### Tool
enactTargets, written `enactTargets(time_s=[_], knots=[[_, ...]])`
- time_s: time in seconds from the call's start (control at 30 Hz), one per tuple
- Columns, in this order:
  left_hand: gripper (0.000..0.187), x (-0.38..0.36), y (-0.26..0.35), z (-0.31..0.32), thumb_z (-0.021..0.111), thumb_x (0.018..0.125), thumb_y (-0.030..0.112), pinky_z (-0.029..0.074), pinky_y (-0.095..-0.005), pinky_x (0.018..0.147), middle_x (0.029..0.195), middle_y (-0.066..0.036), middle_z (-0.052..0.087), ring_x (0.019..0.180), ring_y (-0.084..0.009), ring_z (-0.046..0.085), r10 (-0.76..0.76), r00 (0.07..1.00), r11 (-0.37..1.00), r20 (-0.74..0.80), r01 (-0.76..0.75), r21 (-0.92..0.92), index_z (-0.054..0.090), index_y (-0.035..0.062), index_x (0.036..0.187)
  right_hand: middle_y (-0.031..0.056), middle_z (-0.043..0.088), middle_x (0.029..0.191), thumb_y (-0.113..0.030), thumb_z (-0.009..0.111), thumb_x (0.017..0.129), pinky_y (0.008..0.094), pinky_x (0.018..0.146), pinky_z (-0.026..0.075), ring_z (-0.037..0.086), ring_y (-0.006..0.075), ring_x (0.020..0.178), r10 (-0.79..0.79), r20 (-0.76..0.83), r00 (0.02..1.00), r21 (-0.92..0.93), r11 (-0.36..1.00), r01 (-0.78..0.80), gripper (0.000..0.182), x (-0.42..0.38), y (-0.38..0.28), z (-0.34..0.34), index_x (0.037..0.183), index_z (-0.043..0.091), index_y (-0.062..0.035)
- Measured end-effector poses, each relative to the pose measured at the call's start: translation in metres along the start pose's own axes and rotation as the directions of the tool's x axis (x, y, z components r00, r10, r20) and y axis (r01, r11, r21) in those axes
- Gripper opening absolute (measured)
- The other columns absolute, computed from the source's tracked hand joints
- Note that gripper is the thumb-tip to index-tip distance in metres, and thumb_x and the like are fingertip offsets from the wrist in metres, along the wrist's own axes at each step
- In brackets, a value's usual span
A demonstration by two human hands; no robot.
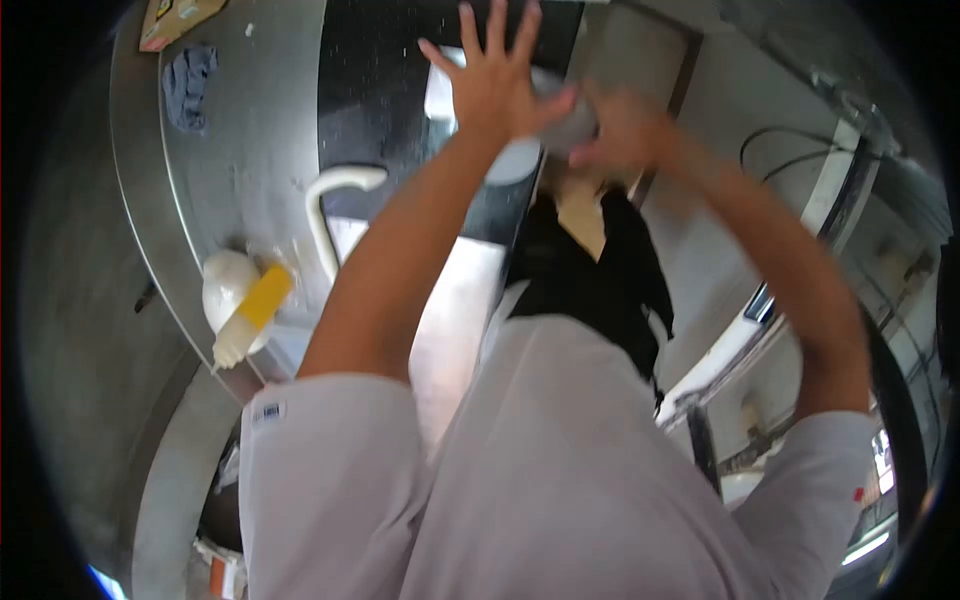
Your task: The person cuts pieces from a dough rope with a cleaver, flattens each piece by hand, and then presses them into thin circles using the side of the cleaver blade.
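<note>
My left hand (493,85) is spread over the dark panel of the counter, with its fingers stretched wide. Its thumb overlaps a smooth grey rounded object (570,120) beside it. My right hand (630,130), smeared by motion, is closed around the right side of that object. The object's kind is unclear, as both hands cover part of it. Beneath the left wrist, a pale rounded patch (514,163) shows at the counter's edge.
A white curved faucet (320,205) rises left of my left forearm. A yellow-and-white bottle (255,310) and a white rounded container (226,285) stand on the metal counter (255,150). Farther back lie a grey cloth (190,88) and a cardboard box (178,20).
</note>
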State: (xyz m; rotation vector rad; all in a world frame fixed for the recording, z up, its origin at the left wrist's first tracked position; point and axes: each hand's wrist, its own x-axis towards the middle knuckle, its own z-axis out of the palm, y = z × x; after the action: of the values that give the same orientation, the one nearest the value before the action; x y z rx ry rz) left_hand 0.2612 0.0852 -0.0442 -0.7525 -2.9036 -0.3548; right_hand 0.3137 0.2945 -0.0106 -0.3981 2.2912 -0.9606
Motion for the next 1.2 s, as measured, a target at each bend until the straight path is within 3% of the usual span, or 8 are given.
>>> enactTargets(time_s=[0.07,0.33,0.43,0.57,0.63,0.8,0.9,1.2], knots=[[0.107,0.019,0.009,-0.035,0.074,0.071,0.067,0.019,-0.0794,0.110,0.161,-0.015,0.034,0.150,-0.0423,0.029,-0.175,0.981,0.983,0.078,0.169,0.073,0.032,0.0223,0.159,0.0313,0.067,0.113,-0.052,0.090,0.068,0.0507,0.085,0.056,0.068,0.0449,0.104,-0.539,-0.303,0.786,-0.360,0.829,0.429,0.089,0.037,0.035,-0.003,0.126,0.052,0.0038],[0.116,0.006,0.013,-0.024,0.071,0.068,0.073,0.010,-0.0827,0.110,0.168,-0.021,0.019,0.152,-0.0525,0.014,-0.021,0.987,0.999,0.159,0.013,0.050,0.032,0.0169,0.161,0.0268,0.070,0.106,-0.045,0.091,0.068,0.0520,0.090,0.053,0.067,0.0442,0.106,0.033,-0.055,0.998,-0.139,0.989,-0.040,0.083,-0.005,0.001,0.021,0.127,0.054,0.0004],[0.116,0.023,0.018,-0.031,0.070,0.069,0.074,0.011,-0.0829,0.110,0.168,-0.021,0.019,0.152,-0.0529,0.015,-0.144,0.983,0.980,0.112,0.126,0.154,0.029,0.0175,0.162,0.0262,0.070,0.103,-0.046,0.091,0.067,0.0512,0.090,0.053,0.068,0.0448,0.103,-0.502,-0.320,0.803,-0.103,0.861,0.497,0.083,0.037,0.054,0.010,0.127,0.055,-0.0019],[0.120,0.038,-0.001,-0.030,0.070,0.068,0.075,0.012,-0.0818,0.111,0.168,-0.024,0.018,0.152,-0.0540,0.013,-0.139,0.982,0.989,0.129,0.131,0.073,0.023,0.0203,0.164,0.0257,0.069,0.096,-0.029,0.084,0.071,0.0510,0.080,0.053,0.068,0.0449,0.093,-0.465,-0.191,0.864,-0.417,0.836,0.358,0.052,0.043,0.029,-0.014,0.106,0.061,0.0029],[0.119,0.012,-0.005,-0.031,0.071,0.067,0.075,0.011,-0.0828,0.110,0.167,-0.024,0.019,0.151,-0.0557,0.012,-0.027,0.972,0.996,0.235,0.007,0.086,0.025,0.0209,0.163,0.0254,0.070,0.103,-0.045,0.091,0.069,0.0485,0.089,0.054,0.068,0.0450,0.100,0.080,-0.028,0.996,-0.195,0.977,-0.084,0.083,0.012,-0.016,0.003,0.129,0.053,-0.0020],[0.117,0.033,0.008,-0.020,0.064,0.071,0.081,0.012,-0.0837,0.109,0.169,-0.023,0.013,0.151,-0.0558,0.013,-0.001,0.993,0.997,0.121,-0.008,0.072,0.024,0.0216,0.164,0.0228,0.071,0.095,-0.040,0.090,0.072,0.0445,0.089,0.055,0.071,0.0394,0.094,-0.299,-0.279,0.913,-0.062,0.954,0.293,0.078,0.027,0.044,0.011,0.129,0.054,0.0021],[0.117,0.061,-0.004,-0.025,0.067,0.071,0.079,0.012,-0.0824,0.110,0.169,-0.024,0.014,0.152,-0.0541,0.013,0.021,0.997,0.998,0.069,-0.025,0.050,0.025,0.0200,0.163,0.0234,0.071,0.096,-0.039,0.089,0.075,0.0436,0.086,0.056,0.071,0.0388,0.094,0.041,-0.026,0.999,0.131,0.991,-0.038,0.076,0.039,0.011,-0.017,0.128,0.054,0.0043],[0.114,0.064,-0.032,-0.022,0.068,0.071,0.074,0.013,-0.0823,0.109,0.169,-0.023,0.013,0.153,-0.0498,0.013,0.325,0.945,0.940,0.030,-0.327,0.101,0.025,0.0216,0.163,0.0256,0.068,0.107,-0.036,0.084,0.075,0.0477,0.085,0.054,0.068,0.0409,0.098,-0.132,-0.347,0.928,-0.117,0.988,0.097,0.061,0.040,0.010,0.010,0.117,0.058,0.0003]])
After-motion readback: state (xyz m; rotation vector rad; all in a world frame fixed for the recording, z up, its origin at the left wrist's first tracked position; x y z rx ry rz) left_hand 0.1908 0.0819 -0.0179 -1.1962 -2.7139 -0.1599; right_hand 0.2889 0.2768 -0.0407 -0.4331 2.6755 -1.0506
